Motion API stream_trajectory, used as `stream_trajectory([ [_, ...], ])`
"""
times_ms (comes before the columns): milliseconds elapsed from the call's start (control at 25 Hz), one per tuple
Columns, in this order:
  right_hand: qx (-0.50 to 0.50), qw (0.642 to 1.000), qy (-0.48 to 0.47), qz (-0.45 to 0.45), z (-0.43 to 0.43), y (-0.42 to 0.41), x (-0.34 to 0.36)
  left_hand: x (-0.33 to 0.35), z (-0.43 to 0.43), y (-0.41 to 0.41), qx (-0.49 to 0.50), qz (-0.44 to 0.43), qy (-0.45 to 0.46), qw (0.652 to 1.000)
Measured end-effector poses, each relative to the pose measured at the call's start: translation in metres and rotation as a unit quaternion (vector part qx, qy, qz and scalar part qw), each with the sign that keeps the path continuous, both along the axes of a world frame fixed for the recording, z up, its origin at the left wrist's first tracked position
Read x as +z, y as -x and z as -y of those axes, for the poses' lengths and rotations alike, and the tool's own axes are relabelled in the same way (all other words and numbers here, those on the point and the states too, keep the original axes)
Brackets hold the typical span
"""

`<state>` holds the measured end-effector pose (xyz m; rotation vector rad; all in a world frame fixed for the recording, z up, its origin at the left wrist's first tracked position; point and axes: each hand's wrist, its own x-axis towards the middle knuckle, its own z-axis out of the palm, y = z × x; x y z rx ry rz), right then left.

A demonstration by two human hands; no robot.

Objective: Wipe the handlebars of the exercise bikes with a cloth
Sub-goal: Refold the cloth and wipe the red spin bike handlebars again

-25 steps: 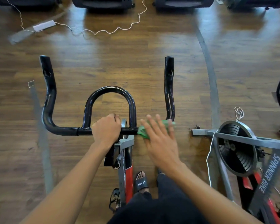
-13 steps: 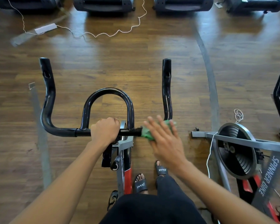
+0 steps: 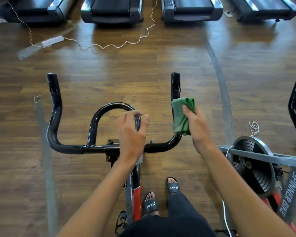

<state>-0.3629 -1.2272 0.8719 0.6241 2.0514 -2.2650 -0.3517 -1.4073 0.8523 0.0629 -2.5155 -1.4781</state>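
Wiping the handlebars, the right hand is clenching the green cloth in its fingers against the right horn, while the left hand is hovering, fingers relaxed, beside the centre loop; the left horn and neighbouring bike are likely waiting their turn.

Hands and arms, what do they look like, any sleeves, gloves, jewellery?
The left hand and right hand are bare: no gloves, rings or watch show. The left forearm and right forearm are uncovered to the frame edge, no sleeve visible.

Four treadmill ends along the top, a white cable (wavy) across the wooden floor
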Motion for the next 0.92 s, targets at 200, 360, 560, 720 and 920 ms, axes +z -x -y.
stream_trajectory([
  [200,0.020,0.963,0.258,0.068,0.006,0.010,0.025,0.027,-0.045,0.032,-0.164,0.228,-0.413,0.866],
  [360,-0.014,0.995,0.094,0.003,0.019,0.022,0.014,0.019,-0.059,0.038,-0.177,0.315,-0.549,0.754],
  [560,-0.033,0.979,-0.194,-0.061,-0.008,0.058,0.015,0.001,-0.057,0.080,-0.019,0.295,-0.484,0.824],
  [720,0.063,0.970,-0.232,-0.033,-0.032,0.115,0.010,0.007,-0.080,0.124,0.006,0.257,-0.352,0.900],
  [920,0.066,0.967,-0.244,-0.043,-0.037,0.134,-0.006,0.003,-0.124,0.157,-0.011,0.155,-0.209,0.965],
])
